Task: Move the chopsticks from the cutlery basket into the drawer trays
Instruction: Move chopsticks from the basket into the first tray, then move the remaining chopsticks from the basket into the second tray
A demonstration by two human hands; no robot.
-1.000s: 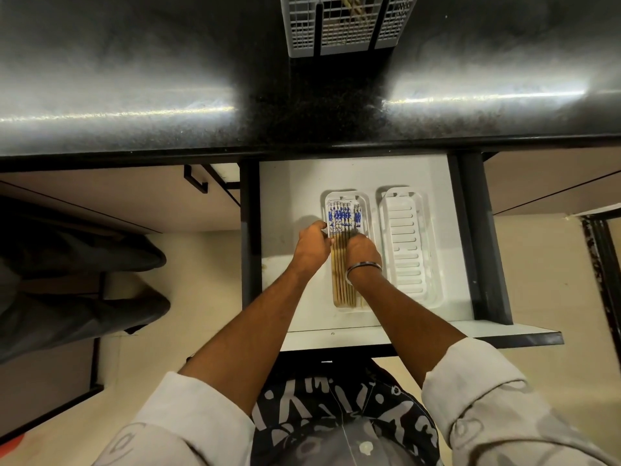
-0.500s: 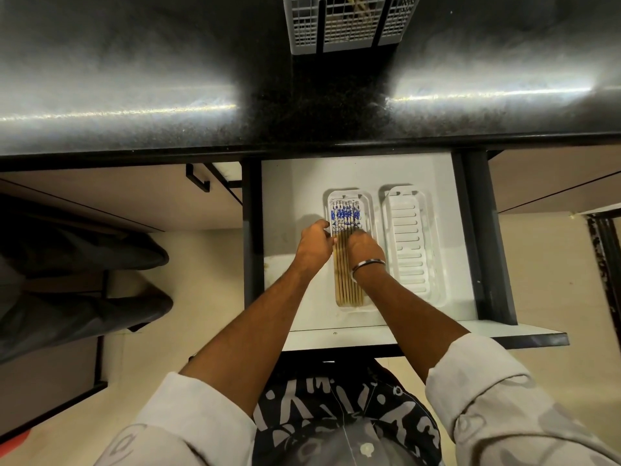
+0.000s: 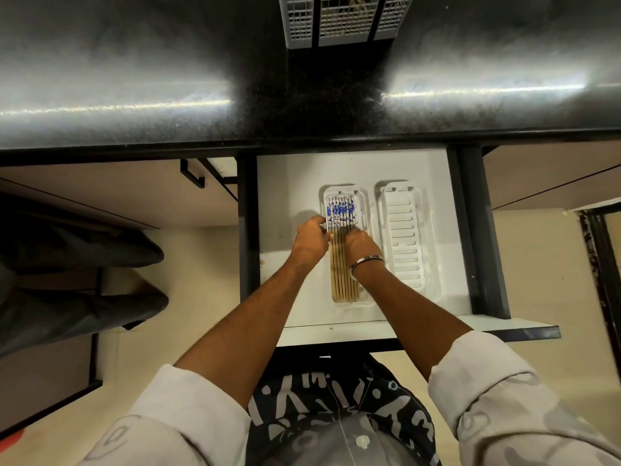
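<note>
So I'm leaning over the open drawer [image 3: 292, 196] with both hands down in it. My left hand [image 3: 311, 242] is sitting at the left edge of the left tray [image 3: 363, 203], fingers curled in against the side of the chopsticks [image 3: 342, 264], which looks like pinching or nudging the outermost ones. My right hand [image 3: 361, 245] is lying on top of the bundle just to the right of my left, fingers bent down over the sticks; how tight that hold is I honestly can't tell from up here, since the fingertips are tucked under. There's a metal bangle [image 3: 366, 262] on that wrist.

The chopsticks are lying flat and side by side in the left tray, running lengthwise. The blue-patterned ends are poking out past my knuckles, away from me, and the plain wooden ends are trailing back under my wrists toward my body.

Right of my right hand, just beside the first tray, the right tray [image 3: 403, 237] is sitting with only its slotted white bottom showing.

Way out ahead of both hands, up on the dark countertop [image 3: 168, 79], the cutlery basket [image 3: 346, 18] is standing at the far edge of what I'm seeing. Some thin pale sticks are showing through the mesh of the middle compartment, but I can't make out properly what they are
</note>
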